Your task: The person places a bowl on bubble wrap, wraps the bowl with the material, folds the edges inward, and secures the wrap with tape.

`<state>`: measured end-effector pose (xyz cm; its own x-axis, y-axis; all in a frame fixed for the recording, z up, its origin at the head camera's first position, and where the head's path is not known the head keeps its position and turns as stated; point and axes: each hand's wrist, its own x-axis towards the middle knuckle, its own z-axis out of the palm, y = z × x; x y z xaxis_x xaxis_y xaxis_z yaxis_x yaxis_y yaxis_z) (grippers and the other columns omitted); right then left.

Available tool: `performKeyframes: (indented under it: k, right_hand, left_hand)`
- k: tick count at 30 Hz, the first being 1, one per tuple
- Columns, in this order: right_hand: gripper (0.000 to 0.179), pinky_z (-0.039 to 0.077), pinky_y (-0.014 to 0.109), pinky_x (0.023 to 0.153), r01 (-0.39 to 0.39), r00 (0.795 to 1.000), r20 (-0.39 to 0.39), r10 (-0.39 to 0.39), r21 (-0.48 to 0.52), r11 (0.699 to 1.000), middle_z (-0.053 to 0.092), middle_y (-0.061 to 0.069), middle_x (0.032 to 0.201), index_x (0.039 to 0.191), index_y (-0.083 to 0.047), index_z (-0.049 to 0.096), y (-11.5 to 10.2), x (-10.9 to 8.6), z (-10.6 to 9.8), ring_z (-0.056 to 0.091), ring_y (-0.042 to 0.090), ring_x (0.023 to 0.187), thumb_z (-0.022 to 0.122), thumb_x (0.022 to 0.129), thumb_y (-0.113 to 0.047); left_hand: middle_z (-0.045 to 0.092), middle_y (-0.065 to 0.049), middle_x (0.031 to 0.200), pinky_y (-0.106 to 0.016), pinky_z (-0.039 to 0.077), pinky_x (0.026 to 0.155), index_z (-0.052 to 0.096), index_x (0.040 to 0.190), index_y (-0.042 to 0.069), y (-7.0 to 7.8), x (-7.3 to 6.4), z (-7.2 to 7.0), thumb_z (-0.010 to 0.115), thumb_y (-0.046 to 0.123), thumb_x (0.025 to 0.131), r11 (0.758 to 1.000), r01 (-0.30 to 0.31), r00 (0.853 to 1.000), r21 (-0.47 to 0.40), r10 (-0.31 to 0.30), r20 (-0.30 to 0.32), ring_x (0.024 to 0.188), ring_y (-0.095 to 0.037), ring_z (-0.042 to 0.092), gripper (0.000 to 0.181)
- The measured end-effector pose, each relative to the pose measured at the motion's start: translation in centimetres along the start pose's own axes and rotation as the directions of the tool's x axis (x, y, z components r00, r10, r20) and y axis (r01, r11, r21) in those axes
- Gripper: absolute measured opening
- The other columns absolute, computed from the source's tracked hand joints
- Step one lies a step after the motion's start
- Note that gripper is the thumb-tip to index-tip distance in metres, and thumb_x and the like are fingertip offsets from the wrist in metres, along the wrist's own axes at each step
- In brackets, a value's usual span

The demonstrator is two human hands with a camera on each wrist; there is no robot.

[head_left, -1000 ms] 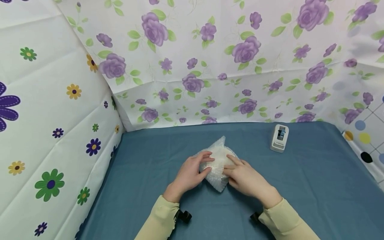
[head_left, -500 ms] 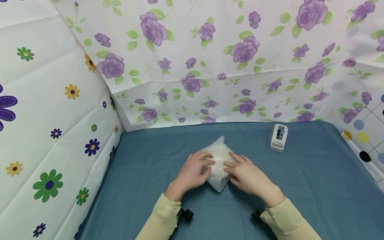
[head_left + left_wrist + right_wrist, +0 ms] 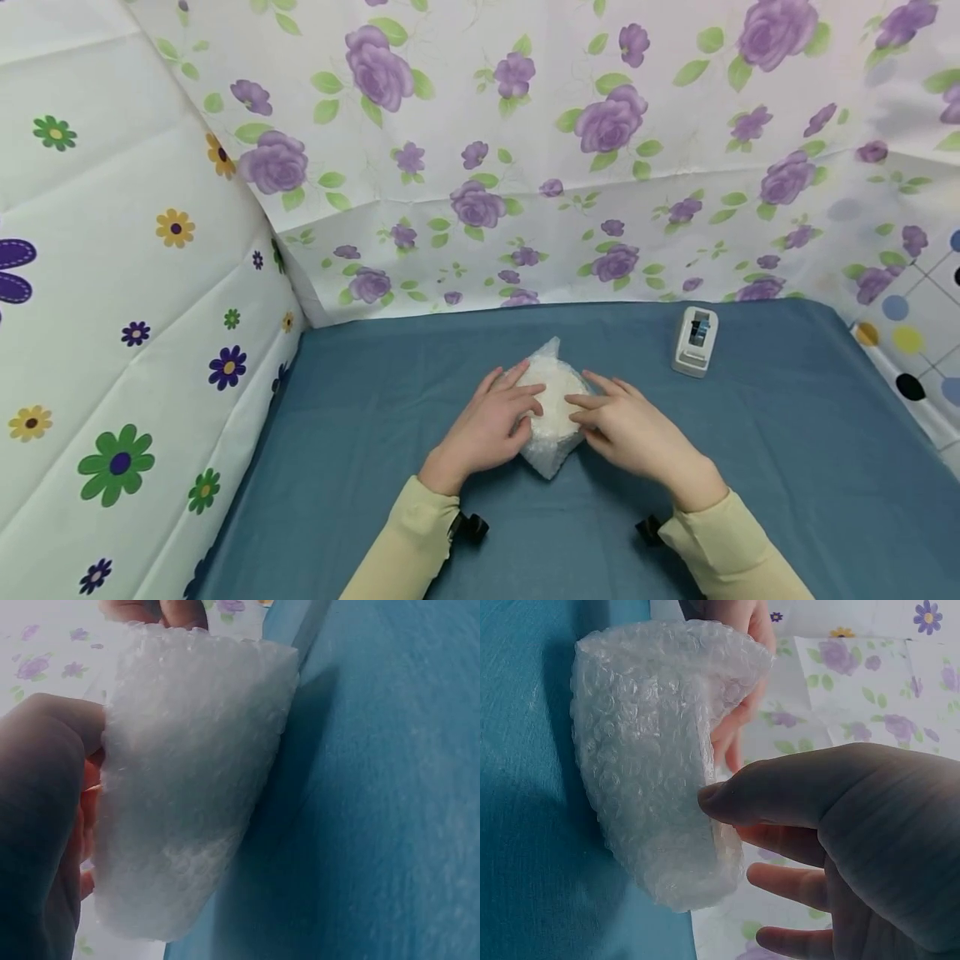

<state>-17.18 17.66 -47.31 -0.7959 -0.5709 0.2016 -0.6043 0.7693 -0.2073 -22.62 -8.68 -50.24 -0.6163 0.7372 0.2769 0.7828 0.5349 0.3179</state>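
Note:
A bubble-wrapped bundle [image 3: 556, 402] with pointed front and back corners lies on the blue cloth. Something pale and rounded shows through the wrap; its kind is hidden. Over its left side lies my left hand [image 3: 487, 425], fingers spread and loosely bent on the top. My right hand [image 3: 637, 429] is at the right side with fingers extended toward the middle. In the right wrist view, the right thumb [image 3: 780, 791] touches the upper edge of the bubble wrap [image 3: 645, 765]. The left wrist view shows the left thumb [image 3: 64, 724] against the wrap's edge [image 3: 187, 765].
A small white device [image 3: 696, 342] with a dark slot and a blue part stands at the back right of the blue cloth [image 3: 360, 375]. Flower-printed sheets [image 3: 420, 192] close off the back and left sides.
My right hand has drawn slightly rightward, baring more of the bundle's top. The left hand has shifted a little right, its fingers reaching farther toward the back. The bundle stays nearly in place.

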Motion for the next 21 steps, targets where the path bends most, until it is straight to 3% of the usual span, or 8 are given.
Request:
performKeyframes:
  k: [4,8,15,21]
  right_hand:
    - [0.021,0.040,0.072,0.112,-0.004,1.000,0.003,0.004,-0.006,1.000,0.071,0.009,0.140,0.117,-0.013,0.084,0.14,0.01,-0.06,0.045,0.046,0.149,0.081,0.097,-0.011]
    - [0.021,0.041,0.071,0.112,-0.005,1.000,-0.003,0.005,-0.007,1.000,0.071,0.009,0.140,0.117,-0.013,0.084,0.28,0.01,-0.10,0.045,0.046,0.149,0.081,0.097,-0.012]
    - [0.021,0.041,0.071,0.112,0.002,1.000,0.000,-0.002,0.003,1.000,0.070,0.009,0.140,0.118,-0.013,0.084,0.46,-0.10,0.00,0.046,0.047,0.148,0.081,0.097,-0.012]
    - [0.027,0.041,0.064,0.116,-0.014,1.000,0.021,0.012,0.068,0.998,0.069,0.009,0.143,0.126,-0.012,0.081,0.83,0.00,0.05,0.046,0.045,0.148,0.080,0.099,-0.013]
  left_hand:
    - [0.061,-0.001,0.153,-0.053,0.013,0.131,0.077,0.121,0.021,0.03,0.21,0.19,0.048,0.014,0.109,0.999,-0.007,0.999,0.037,0.005,0.042,0.163,-0.021,0.020,0.032]
    - [0.058,0.001,0.157,-0.054,0.012,0.131,0.079,0.125,0.024,-0.18,0.29,0.17,0.049,0.017,0.110,0.998,-0.012,0.999,0.066,0.009,0.047,0.163,-0.020,0.020,0.034]
    - [0.049,-0.001,0.165,-0.059,0.010,0.130,0.082,0.117,0.026,-0.58,0.16,0.37,0.048,0.020,0.110,0.998,-0.011,0.999,0.060,0.009,0.038,0.164,-0.022,0.015,0.035]
    - [0.049,0.001,0.164,-0.057,0.010,0.131,0.082,0.113,0.027,-0.60,0.04,0.40,0.047,0.022,0.111,0.998,0.013,0.999,0.056,-0.016,0.052,0.164,-0.020,0.014,0.036]
